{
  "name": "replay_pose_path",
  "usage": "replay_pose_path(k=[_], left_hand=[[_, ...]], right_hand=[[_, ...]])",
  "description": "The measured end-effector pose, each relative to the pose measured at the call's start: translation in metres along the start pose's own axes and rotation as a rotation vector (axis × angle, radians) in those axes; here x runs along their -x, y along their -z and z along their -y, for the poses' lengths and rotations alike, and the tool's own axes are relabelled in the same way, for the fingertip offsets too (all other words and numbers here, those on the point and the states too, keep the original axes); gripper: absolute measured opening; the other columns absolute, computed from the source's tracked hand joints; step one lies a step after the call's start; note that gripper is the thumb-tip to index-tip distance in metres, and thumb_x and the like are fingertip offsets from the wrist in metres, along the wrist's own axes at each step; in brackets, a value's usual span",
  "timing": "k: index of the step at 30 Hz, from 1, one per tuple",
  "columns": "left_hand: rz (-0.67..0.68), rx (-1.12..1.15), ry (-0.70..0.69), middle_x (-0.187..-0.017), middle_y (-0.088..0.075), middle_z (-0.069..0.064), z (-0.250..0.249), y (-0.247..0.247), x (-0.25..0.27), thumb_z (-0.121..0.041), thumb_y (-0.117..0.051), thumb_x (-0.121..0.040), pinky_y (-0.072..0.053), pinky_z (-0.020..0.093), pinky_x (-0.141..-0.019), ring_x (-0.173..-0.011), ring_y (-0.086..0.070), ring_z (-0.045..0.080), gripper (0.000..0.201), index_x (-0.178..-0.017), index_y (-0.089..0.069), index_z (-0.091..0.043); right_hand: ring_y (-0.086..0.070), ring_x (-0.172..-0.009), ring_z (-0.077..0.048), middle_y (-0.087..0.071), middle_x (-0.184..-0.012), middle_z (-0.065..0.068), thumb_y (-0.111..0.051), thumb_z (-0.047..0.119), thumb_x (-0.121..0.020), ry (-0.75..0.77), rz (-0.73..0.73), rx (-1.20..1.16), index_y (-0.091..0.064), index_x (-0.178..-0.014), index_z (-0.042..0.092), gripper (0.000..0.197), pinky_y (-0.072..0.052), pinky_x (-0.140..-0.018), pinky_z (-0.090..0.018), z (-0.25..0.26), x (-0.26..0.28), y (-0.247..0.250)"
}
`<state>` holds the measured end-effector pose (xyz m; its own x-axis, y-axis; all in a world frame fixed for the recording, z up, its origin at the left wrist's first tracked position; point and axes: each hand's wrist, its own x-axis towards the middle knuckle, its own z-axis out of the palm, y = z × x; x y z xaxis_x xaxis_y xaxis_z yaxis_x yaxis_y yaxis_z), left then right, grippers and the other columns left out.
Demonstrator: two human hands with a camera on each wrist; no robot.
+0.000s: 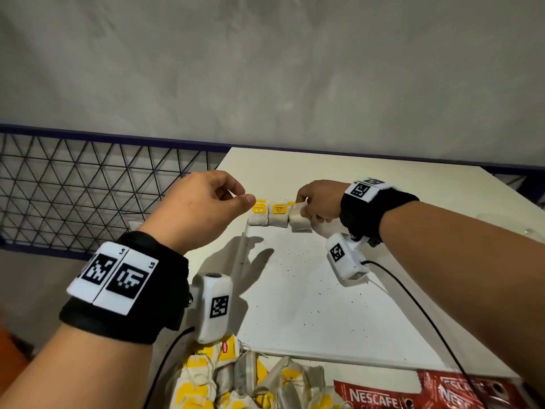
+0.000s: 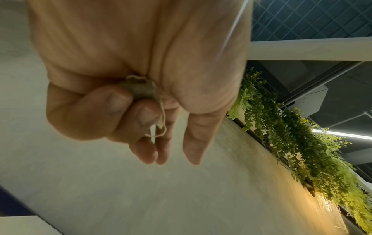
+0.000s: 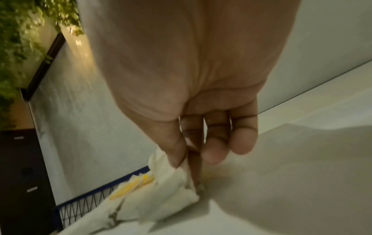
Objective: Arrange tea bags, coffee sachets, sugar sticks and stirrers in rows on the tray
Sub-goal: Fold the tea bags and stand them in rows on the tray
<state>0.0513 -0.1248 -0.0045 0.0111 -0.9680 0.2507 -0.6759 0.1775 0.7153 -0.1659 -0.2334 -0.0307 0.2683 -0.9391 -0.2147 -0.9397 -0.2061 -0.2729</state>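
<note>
At the tray's (image 1: pixel 295 290) far edge, the right hand (image 1: pixel 320 202) pinches a third tea bag (image 1: pixel 299 221) beside two placed; the left hand (image 1: pixel 200 208) clutches a spare tea bag (image 2: pixel 141 90) (a snagged string could skew the row).

Both forearms are bare. Each wrist wears a wide black fabric wristband (image 1: pixel 124 293) topped with white plastic blocks printed with black square codes (image 1: pixel 113 276). A white camera housing (image 1: pixel 213 305) bearing another code hangs beneath each band, trailing a thin black cable (image 1: pixel 424 314).
</note>
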Motion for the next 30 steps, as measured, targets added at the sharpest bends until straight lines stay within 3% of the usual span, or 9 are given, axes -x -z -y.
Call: replay_pose_path(k=[4,8,13,15,17,19,23,27,30], left_hand=[[0.004,0.019,0.008,-0.081,-0.066,0.004,0.001,0.000,-0.001,-0.040,-0.069,-0.085,-0.038,0.019,-0.052,-0.059,-0.050,0.008,0.019,-0.090,-0.068,-0.021],[0.012,0.013,0.014,-0.076,-0.063,-0.003,0.000,0.001,0.000,-0.041,-0.068,-0.085,-0.037,0.020,-0.053,-0.059,-0.051,0.007,0.019,-0.089,-0.068,-0.023],[0.018,-0.007,0.012,-0.074,-0.062,-0.004,0.000,0.002,0.001,-0.042,-0.068,-0.085,-0.037,0.021,-0.053,-0.060,-0.051,0.006,0.019,-0.089,-0.068,-0.023],[0.021,-0.006,0.008,-0.074,-0.062,-0.004,0.000,0.002,0.001,-0.042,-0.068,-0.085,-0.037,0.022,-0.055,-0.060,-0.051,0.006,0.020,-0.089,-0.068,-0.022],[0.024,-0.015,0.010,-0.073,-0.062,-0.004,0.000,0.001,0.000,-0.042,-0.068,-0.085,-0.037,0.021,-0.054,-0.059,-0.051,0.006,0.020,-0.089,-0.068,-0.023],[0.021,-0.020,0.001,-0.073,-0.062,-0.004,0.000,0.001,0.000,-0.042,-0.068,-0.085,-0.037,0.021,-0.053,-0.058,-0.050,0.005,0.020,-0.088,-0.068,-0.023],[0.026,-0.037,-0.003,-0.069,-0.061,0.000,0.002,0.000,0.000,-0.046,-0.066,-0.085,-0.038,0.025,-0.054,-0.056,-0.049,0.009,0.025,-0.084,-0.067,-0.022],[0.096,0.446,0.179,-0.068,-0.050,0.001,-0.002,-0.004,-0.002,-0.076,-0.054,-0.076,-0.034,0.028,-0.050,-0.051,-0.039,0.015,0.061,-0.089,-0.059,-0.017],[0.220,0.850,0.349,-0.068,-0.047,0.007,-0.007,-0.004,-0.003,-0.078,-0.028,-0.084,-0.029,0.025,-0.048,-0.049,-0.037,0.017,0.073,-0.106,-0.053,-0.012]], right_hand=[[-0.041,-0.058,-0.007,-0.046,-0.071,0.008,-0.057,0.018,-0.092,-0.016,-0.028,0.075,-0.060,-0.113,0.012,0.021,-0.035,-0.052,-0.020,0.004,-0.003,-0.002],[-0.042,-0.059,-0.009,-0.053,-0.093,0.001,-0.059,0.027,-0.090,-0.050,-0.045,0.145,-0.057,-0.108,0.015,0.022,-0.035,-0.052,-0.024,0.004,-0.005,-0.007],[-0.063,-0.086,-0.029,-0.067,-0.102,-0.014,-0.054,0.021,-0.094,-0.083,-0.052,0.111,-0.060,-0.106,0.003,0.022,-0.053,-0.077,-0.038,0.002,-0.008,-0.013],[-0.066,-0.074,-0.022,-0.069,-0.089,-0.010,-0.055,0.020,-0.093,-0.090,-0.060,0.065,-0.062,-0.091,0.007,0.015,-0.055,-0.064,-0.032,0.001,-0.010,-0.013],[-0.062,-0.052,-0.009,-0.065,-0.070,-0.001,-0.060,0.020,-0.091,-0.110,-0.082,-0.015,-0.055,-0.072,0.017,0.020,-0.045,-0.043,-0.019,0.001,-0.013,-0.012],[-0.060,-0.048,-0.007,-0.063,-0.067,0.001,-0.061,0.020,-0.090,-0.122,-0.087,-0.041,-0.053,-0.068,0.019,0.023,-0.041,-0.041,-0.014,-0.001,-0.015,-0.011],[-0.058,-0.075,-0.023,-0.065,-0.099,-0.010,-0.057,0.029,-0.092,-0.111,-0.096,0.136,-0.059,-0.100,0.008,0.022,-0.047,-0.065,-0.027,-0.001,-0.010,-0.014],[-0.057,-0.096,-0.026,-0.061,-0.108,-0.007,-0.057,0.039,-0.091,-0.062,-0.225,0.115,-0.055,-0.103,0.013,0.028,-0.044,-0.076,-0.029,0.000,-0.006,-0.003],[-0.056,-0.084,-0.016,-0.061,-0.091,0.002,-0.063,0.035,-0.088,0.116,-0.333,-0.082,-0.059,-0.091,0.019,0.017,-0.039,-0.067,-0.023,0.016,0.011,0.011]])
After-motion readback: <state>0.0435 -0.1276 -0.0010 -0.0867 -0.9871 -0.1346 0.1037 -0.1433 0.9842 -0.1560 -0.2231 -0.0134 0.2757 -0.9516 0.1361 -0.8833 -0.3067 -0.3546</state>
